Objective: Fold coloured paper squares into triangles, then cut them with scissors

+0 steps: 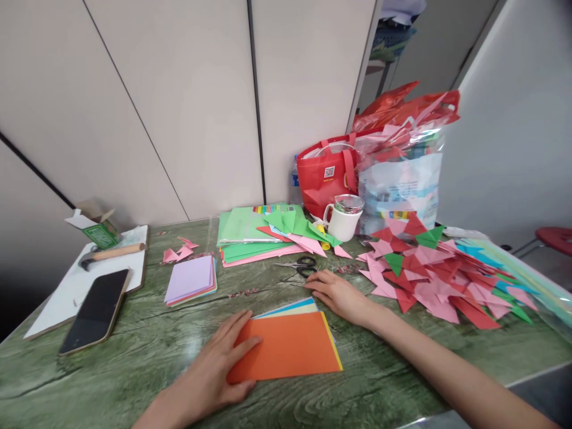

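Orange on top, saw paper (pixel 290 347) flat on the surface (pixel 147 339) between the left hand (pixel 218 360) and the right hand (pixel 339 296), with the long axis running left to right and rising slightly toward the right end. Noted yellow along the right edge and a blue sheet (pixel 306 302) fanned out past the far edge. Found the left hand nearer, in contact with the left end, spread wide, pressing rather than gripping by the look of it. Found the right hand just beyond the far right corner, with fingers narrow together and loosely bent, apparently holding nothing. Saw scissors (pixel 297 266) at those fingertips, handles to the right, blades to the left; could not tell touching from just beside. Judged of most weight the paper's sideways lie. Farther out, saw a lilac stack (pixel 190 280) to the left, a green pack (pixel 241 225) beyond, and folded pieces (pixel 440 277) heaped to the right.
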{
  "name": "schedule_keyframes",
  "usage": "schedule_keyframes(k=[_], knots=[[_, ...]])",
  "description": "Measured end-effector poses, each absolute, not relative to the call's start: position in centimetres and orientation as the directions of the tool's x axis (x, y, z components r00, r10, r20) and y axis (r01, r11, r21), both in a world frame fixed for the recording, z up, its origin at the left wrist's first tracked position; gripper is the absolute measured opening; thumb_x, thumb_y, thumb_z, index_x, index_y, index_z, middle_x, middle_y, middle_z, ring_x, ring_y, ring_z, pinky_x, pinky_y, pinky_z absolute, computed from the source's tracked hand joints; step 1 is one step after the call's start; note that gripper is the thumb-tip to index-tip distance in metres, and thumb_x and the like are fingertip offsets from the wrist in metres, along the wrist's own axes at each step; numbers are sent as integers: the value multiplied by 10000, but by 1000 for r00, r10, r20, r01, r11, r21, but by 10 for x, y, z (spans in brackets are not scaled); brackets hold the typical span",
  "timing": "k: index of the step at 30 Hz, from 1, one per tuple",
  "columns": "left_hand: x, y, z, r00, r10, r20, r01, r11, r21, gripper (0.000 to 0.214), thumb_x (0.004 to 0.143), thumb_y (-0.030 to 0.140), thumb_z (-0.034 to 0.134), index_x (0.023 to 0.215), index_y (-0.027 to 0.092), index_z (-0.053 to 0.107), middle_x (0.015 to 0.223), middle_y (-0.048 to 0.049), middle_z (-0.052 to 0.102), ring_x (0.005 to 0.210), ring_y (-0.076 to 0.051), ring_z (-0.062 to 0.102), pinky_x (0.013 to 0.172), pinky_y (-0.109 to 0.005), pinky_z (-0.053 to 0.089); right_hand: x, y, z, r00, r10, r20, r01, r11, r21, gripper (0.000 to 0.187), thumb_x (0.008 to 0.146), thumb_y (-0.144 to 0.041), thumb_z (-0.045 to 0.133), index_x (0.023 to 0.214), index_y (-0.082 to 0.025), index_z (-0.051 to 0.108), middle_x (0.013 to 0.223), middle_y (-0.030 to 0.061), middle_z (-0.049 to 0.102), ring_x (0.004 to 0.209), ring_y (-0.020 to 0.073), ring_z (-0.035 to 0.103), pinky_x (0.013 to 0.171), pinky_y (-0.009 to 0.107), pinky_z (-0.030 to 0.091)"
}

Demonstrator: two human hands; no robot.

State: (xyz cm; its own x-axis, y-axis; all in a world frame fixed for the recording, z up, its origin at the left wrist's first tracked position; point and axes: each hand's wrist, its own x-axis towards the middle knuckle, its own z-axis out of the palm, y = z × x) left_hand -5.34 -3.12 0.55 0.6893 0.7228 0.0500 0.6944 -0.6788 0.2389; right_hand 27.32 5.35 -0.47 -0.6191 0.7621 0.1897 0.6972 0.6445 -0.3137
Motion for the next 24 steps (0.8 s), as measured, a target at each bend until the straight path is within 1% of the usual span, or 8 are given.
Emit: schedule_keyframes(k=[5,9,12,15,17,18,21,24], knots=[[-53,-32,7,709,702,58,671,-698,250,584,791,332,669,1342,308,479,1519,-76,246,1370,-339,268,1043,-547,332,257,59,-7,-674,720,164,694,694,-192,485,858,-25,390,1272,-217,551,1339,79,513,1115,254,486,931,439,458],[-56,-34,1,696,712,92,679,-695,238,543,803,341,658,1322,298,503,1503,-68,299,1358,-322,308,1044,-506,362,274,42,-11,-673,714,195,673,700,-238,453,855,-29,388,1217,-213,588,1267,79,569,1116,234,501,964,426,447],[-58,-33,-9,673,728,130,698,-683,213,525,811,357,651,1311,264,518,1491,-93,325,1360,-322,306,1047,-502,363,306,20,-17,-605,754,255,722,655,-223,385,883,-80,384,1175,-193,609,1197,104,604,1098,242,537,929,430,477],[-57,-23,-17,656,739,156,716,-674,183,516,812,337,647,1304,238,526,1477,-122,349,1357,-329,310,1049,-523,349,340,-1,-18,-509,821,258,807,559,-189,270,934,-228,407,968,-185,671,1057,118,657,940,243,620,799,404,540],[-54,-13,-18,661,732,165,713,-681,164,516,794,316,655,1288,216,541,1453,-141,386,1345,-336,331,1052,-547,327,355,-11,-17,-405,876,260,871,456,-182,296,940,-308,420,827,-190,667,867,110,675,778,240,644,686,397,556],[-51,-8,-18,663,730,164,714,-683,155,514,790,308,656,1283,209,546,1445,-144,398,1344,-334,334,1060,-555,309,357,-15,-15,-366,888,279,884,425,-194,299,938,-321,423,805,-194,658,847,107,672,762,240,648,675,398,558],[-45,5,-14,649,743,162,731,-669,136,522,769,271,669,1272,195,553,1449,-147,392,1354,-323,319,1085,-554,262,345,-24,-11,-352,868,351,846,455,-277,225,928,-280,431,950,-211,644,1079,120,643,952,248,637,796,413,553],[-43,10,-12,626,761,169,747,-648,150,536,750,239,678,1270,203,552,1458,-140,379,1349,-313,334,1090,-543,264,309,-26,-8,-476,814,331,745,574,-340,267,908,-249,483,1151,-241,592,1285,115,546,1156,258,543,932,439,498]])
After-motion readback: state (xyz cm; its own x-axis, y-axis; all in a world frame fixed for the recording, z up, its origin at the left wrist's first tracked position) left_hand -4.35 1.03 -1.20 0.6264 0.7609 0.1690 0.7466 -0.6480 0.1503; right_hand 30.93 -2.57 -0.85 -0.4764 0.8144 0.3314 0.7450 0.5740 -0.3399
